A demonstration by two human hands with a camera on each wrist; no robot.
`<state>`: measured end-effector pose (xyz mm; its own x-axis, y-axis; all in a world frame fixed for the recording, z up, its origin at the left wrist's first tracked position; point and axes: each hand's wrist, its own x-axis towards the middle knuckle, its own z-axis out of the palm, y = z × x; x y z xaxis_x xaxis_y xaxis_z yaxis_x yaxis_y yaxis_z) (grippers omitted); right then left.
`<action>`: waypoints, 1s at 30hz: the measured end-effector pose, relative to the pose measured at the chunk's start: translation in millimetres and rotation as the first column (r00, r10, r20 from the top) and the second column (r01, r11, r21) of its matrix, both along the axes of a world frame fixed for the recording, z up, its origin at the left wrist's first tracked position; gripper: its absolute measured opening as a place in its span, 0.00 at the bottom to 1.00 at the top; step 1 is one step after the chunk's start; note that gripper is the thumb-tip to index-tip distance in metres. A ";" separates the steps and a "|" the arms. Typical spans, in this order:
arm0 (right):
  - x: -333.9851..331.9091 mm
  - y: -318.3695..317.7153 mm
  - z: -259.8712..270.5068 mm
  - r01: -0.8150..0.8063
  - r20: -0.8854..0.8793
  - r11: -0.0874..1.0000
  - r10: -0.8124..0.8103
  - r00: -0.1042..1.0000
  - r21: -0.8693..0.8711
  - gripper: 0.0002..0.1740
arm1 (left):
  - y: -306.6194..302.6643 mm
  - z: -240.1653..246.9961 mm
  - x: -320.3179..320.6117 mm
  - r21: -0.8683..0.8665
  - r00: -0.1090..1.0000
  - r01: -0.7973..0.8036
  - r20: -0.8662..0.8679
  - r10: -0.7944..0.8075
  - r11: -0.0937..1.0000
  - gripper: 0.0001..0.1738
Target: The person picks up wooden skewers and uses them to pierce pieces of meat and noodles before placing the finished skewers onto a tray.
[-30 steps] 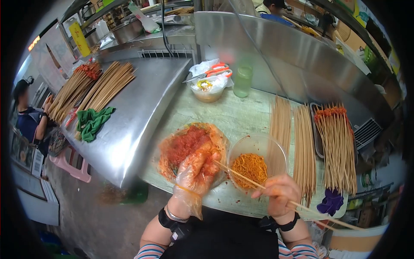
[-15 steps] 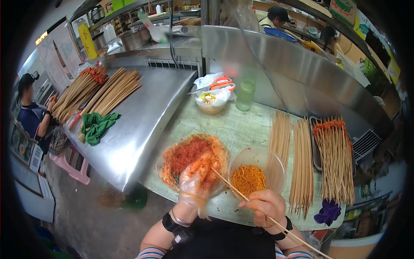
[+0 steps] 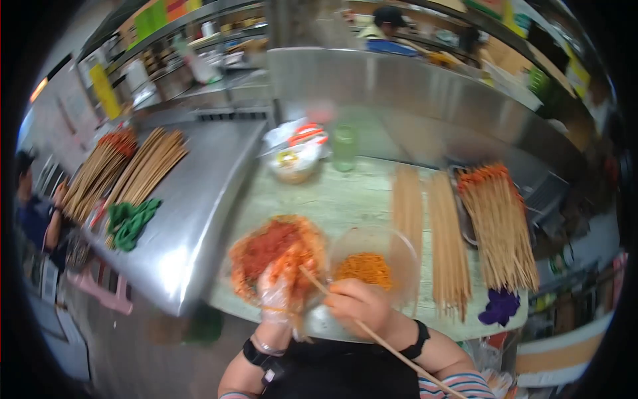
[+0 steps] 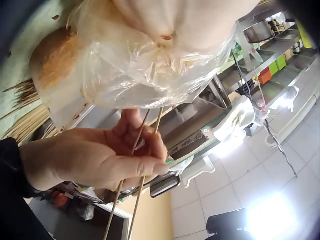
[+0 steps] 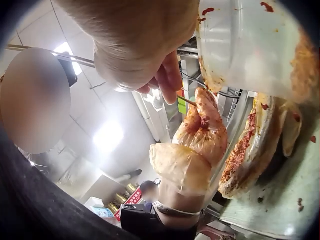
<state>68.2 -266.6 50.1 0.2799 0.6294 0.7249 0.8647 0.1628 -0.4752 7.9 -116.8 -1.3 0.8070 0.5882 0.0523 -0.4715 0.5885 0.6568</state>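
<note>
My left hand [image 3: 278, 284], in a clear plastic glove smeared with red sauce, is over a plastic-lined bowl [image 3: 237, 282] of red marinated meat [image 3: 262, 247]. In the right wrist view its curled fingers pinch a small red piece of meat [image 5: 204, 123]. My bare right hand [image 3: 362, 307] holds thin wooden skewers [image 3: 405, 359]; two sticks run through its fingers in the left wrist view. Their front end meets the gloved fingers. The right hand overlaps the near edge of a clear tub [image 3: 413, 266] holding orange shreds [image 3: 365, 267].
Bare skewers [image 3: 448, 246] lie in two rows on the right, beside a tray of loaded skewers [image 3: 495, 226] and a purple cloth [image 3: 498, 307]. Behind are a scissors-topped container [image 3: 296, 163] and green bottle [image 3: 344, 147]. More skewers and a green cloth [image 3: 129, 223] occupy the steel counter [image 3: 193, 226].
My right hand has moved forward along the skewers, closer to the gloved left hand. The left hand stays over the meat bowl. The head view has shifted and blurred.
</note>
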 end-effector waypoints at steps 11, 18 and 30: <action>21.5 -72.2 -5.9 0.061 -0.892 0.985 0.120 0.436 0.163 0.11 | 62.1 -44.1 19.4 0.274 0.998 -0.021 -0.046 0.035 0.961 0.24; 69.2 -155.3 -18.3 0.586 -0.873 0.688 0.147 0.465 0.428 0.13 | 43.7 -37.6 9.1 0.425 0.994 -0.102 0.003 0.111 0.899 0.25; 191.2 -206.3 -68.0 0.887 -0.910 0.204 0.074 0.408 0.414 0.21 | 49.2 -50.7 4.2 0.351 0.954 -0.162 -0.182 0.237 0.922 0.19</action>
